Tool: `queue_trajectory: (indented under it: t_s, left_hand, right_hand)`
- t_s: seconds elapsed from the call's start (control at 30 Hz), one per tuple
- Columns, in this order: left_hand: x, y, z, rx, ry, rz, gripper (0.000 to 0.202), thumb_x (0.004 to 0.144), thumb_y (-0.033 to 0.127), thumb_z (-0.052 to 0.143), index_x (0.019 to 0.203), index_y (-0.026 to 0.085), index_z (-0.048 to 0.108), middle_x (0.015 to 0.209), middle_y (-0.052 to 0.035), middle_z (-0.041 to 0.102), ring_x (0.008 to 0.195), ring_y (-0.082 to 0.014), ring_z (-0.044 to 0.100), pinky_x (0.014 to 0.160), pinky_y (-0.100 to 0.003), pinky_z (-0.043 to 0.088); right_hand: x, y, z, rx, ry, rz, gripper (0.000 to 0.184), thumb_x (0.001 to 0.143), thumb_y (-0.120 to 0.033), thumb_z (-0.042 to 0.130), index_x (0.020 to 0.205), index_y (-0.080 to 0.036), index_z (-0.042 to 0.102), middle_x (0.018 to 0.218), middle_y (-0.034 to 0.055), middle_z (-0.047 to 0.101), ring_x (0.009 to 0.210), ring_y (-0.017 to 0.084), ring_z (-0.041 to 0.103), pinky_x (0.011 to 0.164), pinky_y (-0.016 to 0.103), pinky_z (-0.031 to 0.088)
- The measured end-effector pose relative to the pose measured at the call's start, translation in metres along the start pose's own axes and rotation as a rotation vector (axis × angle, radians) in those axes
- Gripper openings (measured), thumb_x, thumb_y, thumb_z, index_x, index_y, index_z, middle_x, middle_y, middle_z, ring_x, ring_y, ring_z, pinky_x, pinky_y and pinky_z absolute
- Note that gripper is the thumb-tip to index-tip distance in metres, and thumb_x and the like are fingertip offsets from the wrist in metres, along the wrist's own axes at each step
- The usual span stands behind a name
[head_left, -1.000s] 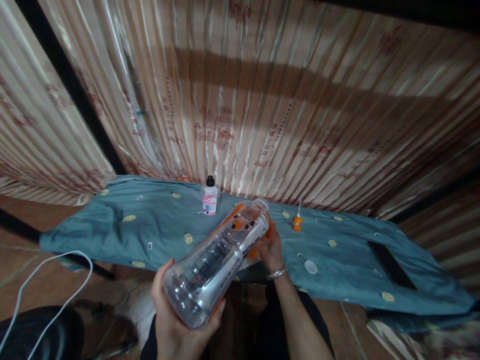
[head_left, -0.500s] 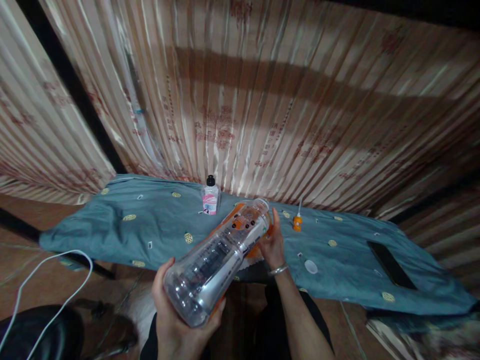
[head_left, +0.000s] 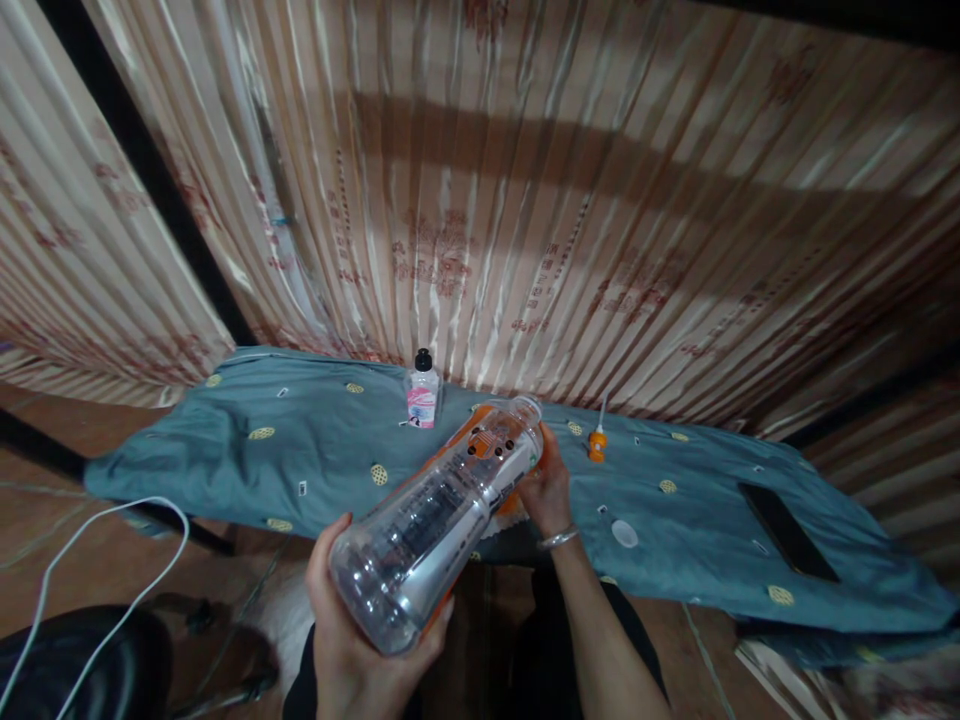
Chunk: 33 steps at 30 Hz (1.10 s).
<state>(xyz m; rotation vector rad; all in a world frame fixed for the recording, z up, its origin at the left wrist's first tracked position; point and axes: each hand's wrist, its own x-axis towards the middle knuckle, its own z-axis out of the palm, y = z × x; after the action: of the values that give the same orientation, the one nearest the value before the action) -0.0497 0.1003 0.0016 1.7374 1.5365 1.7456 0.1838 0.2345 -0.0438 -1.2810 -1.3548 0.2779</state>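
A large clear plastic bottle is tilted in front of me, its base toward me and its mouth pointing away to the upper right. No cap shows on the mouth. Its label has orange, white and silver parts. My left hand grips the base end, with the thumb on the left side and fingers underneath. Near the neck, my right hand holds the bottle from the right; most of its fingers are hidden behind it. Something orange with a pale jagged edge shows beneath the bottle, partly covered.
On the blue-green cloth stand a small pink-and-white bottle with a black cap and an orange pump top with a white tube. A white disc and a dark phone lie rightward. A white cable loops at left, near a black stool.
Both hands keep their grip on the bottle, which has hardly moved. The whole view has shifted very slightly.
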Motion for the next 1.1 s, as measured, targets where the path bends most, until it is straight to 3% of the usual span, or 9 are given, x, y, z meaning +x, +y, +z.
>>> queue_trajectory:
  t_s: [0.27,0.6,0.93,1.1]
  left_hand:
    - [-0.0029,-0.0037,-0.0009,-0.033,0.007,-0.062,0.105,0.065,0.033,0.096,0.153,0.024,0.040,0.122,-0.0095,0.067,0.093,-0.0262,0.077,0.075,-0.035,0.066]
    - [0.0034,0.0036,0.0037,0.014,-0.006,0.073,0.106,0.074,0.031,0.092,0.161,0.026,0.032,0.120,-0.0085,0.066,0.092,-0.0229,0.077,0.075,-0.029,0.065]
    - [0.0002,0.0011,0.0005,-0.004,-0.008,0.032,0.106,0.072,0.031,0.093,0.159,0.026,0.034,0.118,-0.0072,0.067,0.090,-0.0232,0.076,0.074,-0.030,0.065]
    - [-0.0004,-0.0011,0.0013,-0.024,0.015,-0.027,0.104,0.068,0.031,0.095,0.155,0.025,0.039,0.120,-0.0076,0.066,0.092,-0.0240,0.076,0.076,-0.033,0.065]
  right_hand:
    - [-0.0009,-0.0024,0.0013,0.010,0.023,-0.018,0.065,0.077,-0.040,0.075,0.137,-0.020,0.057,0.116,0.0118,0.082,0.099,0.029,0.081,0.082,0.039,0.067]
    - [0.0001,-0.0027,0.0013,-0.011,0.014,0.016,0.063,0.077,-0.046,0.074,0.133,-0.020,0.058,0.116,0.0125,0.080,0.099,0.030,0.079,0.085,0.045,0.066]
    - [-0.0008,-0.0087,0.0000,-0.008,-0.001,0.013,0.064,0.079,-0.048,0.073,0.134,-0.018,0.058,0.113,0.0129,0.081,0.095,0.030,0.079,0.080,0.042,0.066]
    - [-0.0012,-0.0076,0.0003,0.040,-0.014,0.022,0.063,0.079,-0.044,0.075,0.134,-0.019,0.058,0.116,0.0126,0.081,0.099,0.030,0.079,0.085,0.043,0.066]
